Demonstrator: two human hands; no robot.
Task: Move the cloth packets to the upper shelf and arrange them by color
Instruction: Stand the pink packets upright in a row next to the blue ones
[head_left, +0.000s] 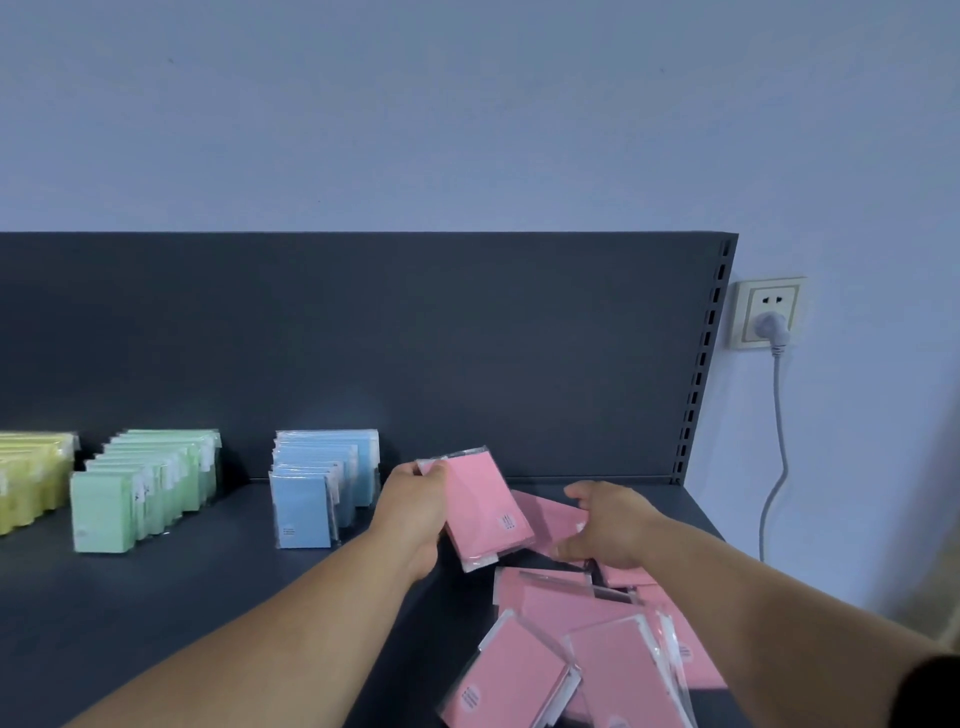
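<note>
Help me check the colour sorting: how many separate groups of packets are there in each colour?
Yellow row: 1 (cut off at the frame edge)
Green row: 1
Blue row: 1
Pink loose pile: 1
Raised pink packet, held by left hand: 1
Rear pink packet, held by right hand: 1
Total: 4 groups on the shelf, 2 packets in hand
</note>
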